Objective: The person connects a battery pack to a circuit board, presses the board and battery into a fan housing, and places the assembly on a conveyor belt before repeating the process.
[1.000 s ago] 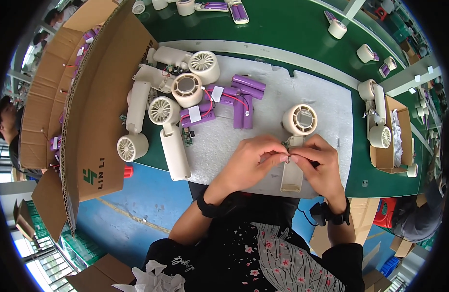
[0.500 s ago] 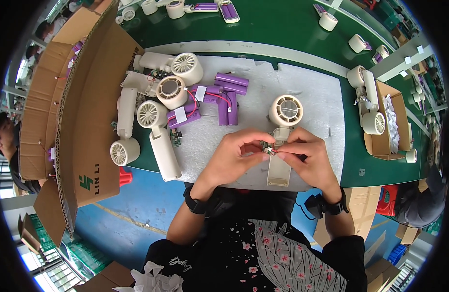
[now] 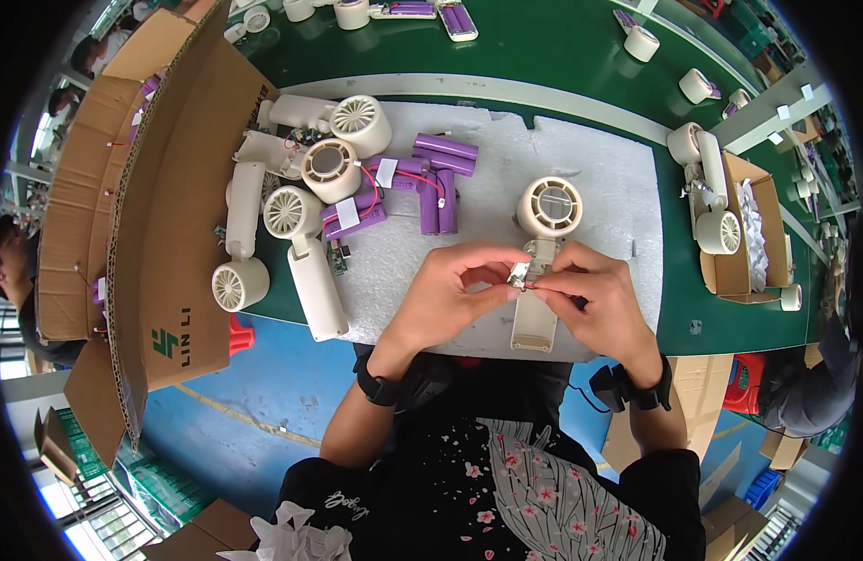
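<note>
A cream handheld fan lies on the foam sheet in front of me, its handle shell pointing toward my body. Over that handle, my left hand pinches a small circuit board between thumb and fingers; its light, shiny side faces up. The fingertips of my right hand are pressed together at the board's edge, on what looks like a thin wire end, partly covered by the fingers. To the left of my hands lie several purple battery cells, some with red wires and white tabs.
More cream fans are heaped at the left of the foam sheet. A tall cardboard box stands beyond them. On the right, a small carton holds white paper, with fans beside it. Further fan parts lie on the far green surface.
The circuit board has turned in my left fingers, from its green side to a shiny light side. Fan parts on the far green surface have shifted right. Both hands stay nearly in place.
</note>
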The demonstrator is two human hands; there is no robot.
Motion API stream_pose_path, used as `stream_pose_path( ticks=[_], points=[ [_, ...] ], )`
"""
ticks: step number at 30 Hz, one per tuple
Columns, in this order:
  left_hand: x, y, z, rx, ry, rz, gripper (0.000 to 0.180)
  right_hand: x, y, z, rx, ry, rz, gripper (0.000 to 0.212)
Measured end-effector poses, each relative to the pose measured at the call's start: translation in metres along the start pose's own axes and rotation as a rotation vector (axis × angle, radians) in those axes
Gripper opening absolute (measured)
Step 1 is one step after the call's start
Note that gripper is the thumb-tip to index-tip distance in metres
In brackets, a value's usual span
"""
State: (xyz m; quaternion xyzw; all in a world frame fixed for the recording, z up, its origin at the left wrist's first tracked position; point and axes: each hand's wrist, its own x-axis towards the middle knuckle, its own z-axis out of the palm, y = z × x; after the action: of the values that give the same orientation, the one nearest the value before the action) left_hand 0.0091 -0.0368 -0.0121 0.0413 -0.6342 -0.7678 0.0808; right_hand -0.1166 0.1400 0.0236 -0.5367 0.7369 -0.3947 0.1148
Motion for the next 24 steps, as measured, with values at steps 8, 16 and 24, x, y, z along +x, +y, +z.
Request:
stream_pose_path(
  ticks=[8, 16, 24],
  points=[
    [0.001, 0.000, 0.001, 0.088, 0.019, 0.080, 0.039, 0.003, -0.002, 0.001, 0.030, 0.014, 0.021, 0.012],
    [0.002, 0.004, 0.007, 0.321, 0.070, 0.192, 0.045, -0.002, -0.003, 0.014, 0.184, 0.218, 0.132, 0.032],
    [0.004, 0.007, 0.010, 0.524, 0.129, 0.266, 0.042, 0.001, -0.010, 0.019, 0.024, 0.220, 0.091, 0.042]
  ],
)
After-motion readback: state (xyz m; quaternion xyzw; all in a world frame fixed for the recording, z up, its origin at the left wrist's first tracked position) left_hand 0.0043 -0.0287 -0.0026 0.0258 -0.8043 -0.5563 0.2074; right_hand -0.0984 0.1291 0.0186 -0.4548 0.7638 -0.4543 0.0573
